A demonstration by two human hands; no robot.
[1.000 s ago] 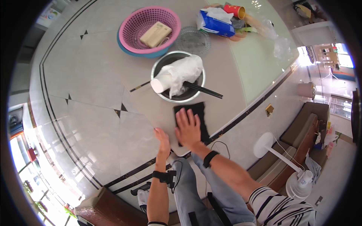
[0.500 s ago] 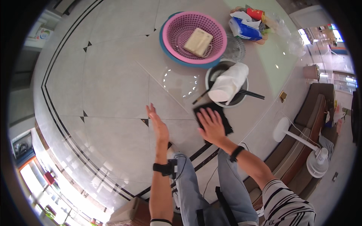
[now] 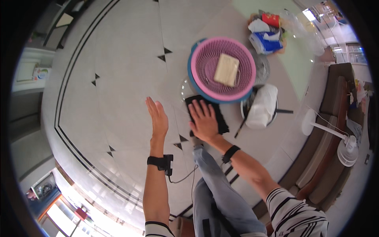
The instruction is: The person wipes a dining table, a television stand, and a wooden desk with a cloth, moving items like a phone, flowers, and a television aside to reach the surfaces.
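My right hand [image 3: 204, 121] lies flat on a folded black cloth [image 3: 222, 120], its fingers spread, on the pale glossy tabletop [image 3: 258, 148]. Raised to the left is my left hand [image 3: 158, 118], empty, fingers stretched out and touching nothing. Just beyond the cloth stands a pink plastic basket [image 3: 205, 63] nested in a blue basin [image 3: 193, 81]. A cream-coloured rectangular block [image 3: 227, 70] with a cord loop rests inside the basket. Right of the cloth, a white roll [image 3: 262, 106] lies across a bowl [image 3: 243, 106], partly hiding it and dark chopsticks [image 3: 285, 111].
A clear glass dish [image 3: 262, 69] sits beside the basket. Farther back are a blue tissue pack [image 3: 266, 42], a red can [image 3: 271, 19] and clear plastic bags [image 3: 306, 33]. A white standing fan [image 3: 331, 132] and a brown sofa [image 3: 321, 158] stand to the right.
My right hand and the cloth have slid left along the tabletop, from below the bowl to below the basket. My left hand stays raised and open. The whole view has shifted.
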